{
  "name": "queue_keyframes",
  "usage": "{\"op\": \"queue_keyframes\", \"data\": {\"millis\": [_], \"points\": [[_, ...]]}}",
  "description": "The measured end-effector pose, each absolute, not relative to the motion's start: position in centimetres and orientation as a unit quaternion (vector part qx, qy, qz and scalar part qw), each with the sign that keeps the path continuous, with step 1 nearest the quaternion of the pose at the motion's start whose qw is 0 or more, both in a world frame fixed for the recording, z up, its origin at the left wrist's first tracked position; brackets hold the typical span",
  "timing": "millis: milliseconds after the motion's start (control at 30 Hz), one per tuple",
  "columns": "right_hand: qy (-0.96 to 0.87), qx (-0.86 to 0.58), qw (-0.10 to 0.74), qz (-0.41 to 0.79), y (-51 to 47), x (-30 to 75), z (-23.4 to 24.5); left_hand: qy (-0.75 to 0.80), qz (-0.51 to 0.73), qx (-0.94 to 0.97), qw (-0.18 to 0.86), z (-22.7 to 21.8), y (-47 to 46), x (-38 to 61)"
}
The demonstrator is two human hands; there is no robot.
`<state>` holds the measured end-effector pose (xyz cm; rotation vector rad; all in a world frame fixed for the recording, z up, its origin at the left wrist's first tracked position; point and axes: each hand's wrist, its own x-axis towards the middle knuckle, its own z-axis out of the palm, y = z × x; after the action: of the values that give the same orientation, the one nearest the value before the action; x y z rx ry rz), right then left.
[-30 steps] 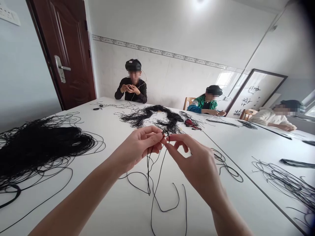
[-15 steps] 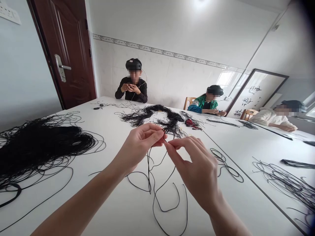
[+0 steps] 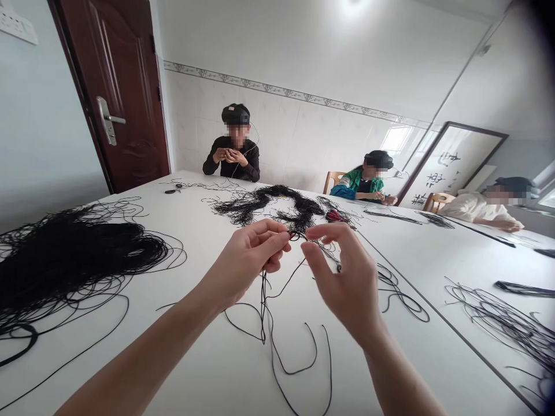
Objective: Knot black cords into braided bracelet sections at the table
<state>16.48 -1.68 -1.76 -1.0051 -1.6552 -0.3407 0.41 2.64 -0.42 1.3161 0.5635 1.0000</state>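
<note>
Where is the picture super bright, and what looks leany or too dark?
Head view: the light up top glares white; head view: the door leans, perhaps from lens or camera tilt; head view: strands merge into darkness inside the black cord heap.

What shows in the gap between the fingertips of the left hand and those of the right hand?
In the head view, a small loop of black cord sticks out from the left hand toward the right hand.

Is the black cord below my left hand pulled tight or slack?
Slack: below your left hand, the black cord bends into loose curves over the white table.
</note>
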Motion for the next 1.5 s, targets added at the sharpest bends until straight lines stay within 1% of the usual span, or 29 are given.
{"op": "queue_keyframes", "data": {"millis": [67, 133, 300, 700, 967, 1133, 1233, 1333, 1400, 1500], "points": [[-0.692, -0.476, 0.541, -0.048, -1.5, 17.0, -1.5, 0.259, 0.424, 0.607, 0.621, -0.4, 2.6, 0.4], [-0.696, -0.487, 0.527, 0.005, -1.4, 17.4, -1.3, 0.265, 0.41, 0.635, 0.599, -0.4, 2.6, 0.3], [-0.696, -0.48, 0.531, -0.065, -1.7, 17.8, -0.9, 0.285, 0.39, 0.678, 0.554, -0.6, 2.5, 0.4], [-0.68, -0.478, 0.549, -0.084, -2.1, 17.7, -0.9, 0.305, 0.325, 0.731, 0.516, -1.0, 2.3, 0.4], [-0.662, -0.487, 0.561, -0.099, -2.1, 18.5, -0.5, 0.295, 0.289, 0.743, 0.527, -0.8, 2.1, 0.7], [-0.662, -0.473, 0.566, -0.129, -1.3, 18.1, -1.0, 0.27, 0.277, 0.728, 0.565, -0.9, 2.3, 0.6], [-0.657, -0.488, 0.554, -0.152, -1.0, 18.1, -1.2, 0.266, 0.297, 0.711, 0.58, -0.9, 2.5, 0.7], [-0.643, -0.47, 0.572, -0.197, -1.8, 17.9, -1.1, 0.272, 0.347, 0.68, 0.586, -0.9, 2.7, 0.8], [-0.678, -0.45, 0.543, -0.211, -2.6, 17.5, -1.0, 0.27, 0.385, 0.65, 0.597, -1.0, 2.8, 0.9], [-0.74, -0.46, 0.456, -0.18, -3.0, 16.6, -1.3, 0.249, 0.426, 0.615, 0.615, -1.2, 2.8, 1.0]]}}
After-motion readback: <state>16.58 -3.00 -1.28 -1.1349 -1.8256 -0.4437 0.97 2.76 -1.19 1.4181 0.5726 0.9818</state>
